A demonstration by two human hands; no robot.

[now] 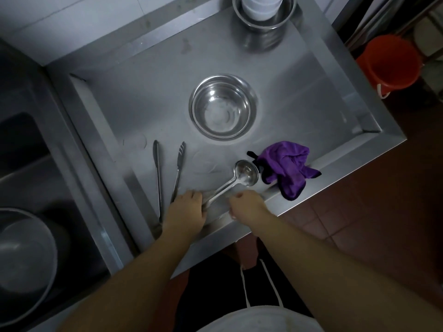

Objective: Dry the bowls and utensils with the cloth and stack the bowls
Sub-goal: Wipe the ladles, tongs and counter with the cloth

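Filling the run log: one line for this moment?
left hand: grips ladle handle | right hand: near handle, grip unclear | cloth: table edge | bowl: upright

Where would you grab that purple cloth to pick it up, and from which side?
Best guess: the raised, crumpled middle of the purple cloth, from above. It lies bunched in loose folds on the steel table's near edge, partly hanging over, so a pinch on the top folds lifts it whole. The right hand is nearer; the ladle lies just left of the cloth.

The person's forearms were bare, without sleeves. A white garment (259, 318) with two white drawstrings (244, 286) covered the torso above dark legwear.
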